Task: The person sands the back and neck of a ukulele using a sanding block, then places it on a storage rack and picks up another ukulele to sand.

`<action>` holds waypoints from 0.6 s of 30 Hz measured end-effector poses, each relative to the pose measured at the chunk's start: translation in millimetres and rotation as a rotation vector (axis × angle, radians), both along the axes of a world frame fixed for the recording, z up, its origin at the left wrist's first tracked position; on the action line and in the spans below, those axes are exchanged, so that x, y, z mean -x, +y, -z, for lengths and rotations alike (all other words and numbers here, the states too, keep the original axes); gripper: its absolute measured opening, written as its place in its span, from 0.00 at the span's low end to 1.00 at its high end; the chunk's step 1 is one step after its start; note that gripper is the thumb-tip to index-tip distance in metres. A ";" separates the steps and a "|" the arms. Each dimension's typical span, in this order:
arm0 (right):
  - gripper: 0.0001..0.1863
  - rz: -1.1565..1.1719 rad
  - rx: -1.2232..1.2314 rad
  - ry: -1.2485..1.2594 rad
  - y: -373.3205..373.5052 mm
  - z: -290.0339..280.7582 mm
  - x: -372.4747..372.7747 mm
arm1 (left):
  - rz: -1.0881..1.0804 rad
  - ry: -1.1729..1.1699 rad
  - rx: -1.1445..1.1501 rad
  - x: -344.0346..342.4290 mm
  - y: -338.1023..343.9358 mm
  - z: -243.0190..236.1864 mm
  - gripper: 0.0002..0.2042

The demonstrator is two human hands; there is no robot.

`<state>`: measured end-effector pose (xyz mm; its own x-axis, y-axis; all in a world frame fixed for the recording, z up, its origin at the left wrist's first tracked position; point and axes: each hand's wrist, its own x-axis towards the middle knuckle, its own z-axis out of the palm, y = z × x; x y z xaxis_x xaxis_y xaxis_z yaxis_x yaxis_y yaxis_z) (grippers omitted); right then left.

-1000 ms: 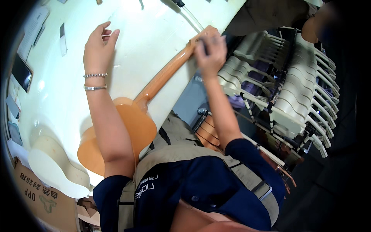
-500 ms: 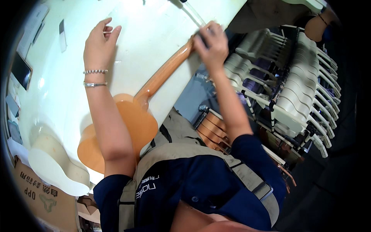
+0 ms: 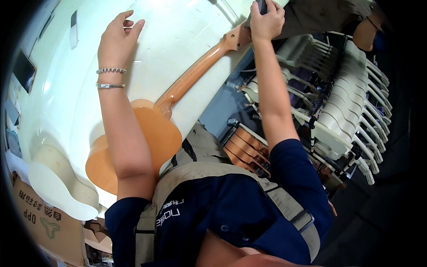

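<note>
A glossy ukulele (image 3: pixel 164 133) with an orange-brown body lies face down on the white worktable, its neck (image 3: pixel 195 73) pointing to the far right. My left forearm crosses over the body. Beyond it, my left hand (image 3: pixel 118 42) hovers over the table, thumb and fingers apart and slightly curled, with nothing clearly in it. My right hand (image 3: pixel 267 22) is beside the headstock (image 3: pixel 235 38), closed on a dark, block-like object (image 3: pixel 262 7), which is mostly covered by the fingers. The holes in the headstock are visible.
A white unfinished ukulele body (image 3: pixel 58 182) stands at the table's left, above a cardboard box (image 3: pixel 44 222). A phone (image 3: pixel 24 71) lies at the left edge. Racks of white instruments (image 3: pixel 342 102) and brown instruments (image 3: pixel 247 149) stand at right. Another person's arm (image 3: pixel 367 33) shows far right.
My right hand has moved up and right, off the headstock's face, uncovering its holes. My left hand has shifted slightly farther away. The ukulele has barely moved.
</note>
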<state>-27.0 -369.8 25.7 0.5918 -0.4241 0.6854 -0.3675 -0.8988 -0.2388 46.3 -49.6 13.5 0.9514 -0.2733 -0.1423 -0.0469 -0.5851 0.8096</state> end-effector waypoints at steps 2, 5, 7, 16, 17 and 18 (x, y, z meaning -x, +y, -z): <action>0.17 0.007 -0.014 0.043 21.8 8.4 6.6 | -0.003 0.004 -0.013 1.6 0.2 -1.3 0.23; 0.18 -0.248 0.197 0.167 72.0 25.9 31.4 | -0.032 -0.001 -0.049 4.6 4.9 2.2 0.23; 0.17 -0.299 0.051 0.149 54.1 23.6 17.9 | -0.008 -0.034 -0.042 2.5 2.8 2.9 0.23; 0.15 -0.384 0.149 0.121 65.6 22.1 20.8 | -0.011 -0.043 -0.023 1.7 4.9 4.4 0.23; 0.15 -0.386 0.108 0.135 52.3 22.9 15.6 | 0.005 -0.052 -0.029 3.4 4.1 3.6 0.23; 0.14 -0.327 0.140 0.111 45.0 18.1 3.1 | -0.002 -0.041 -0.027 5.9 5.6 3.9 0.23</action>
<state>-30.1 -324.8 7.6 0.7545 -0.1072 0.6475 -0.0724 -0.9941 -0.0801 40.4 -44.1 9.6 0.9571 -0.2676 -0.1111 -0.0780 -0.6072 0.7907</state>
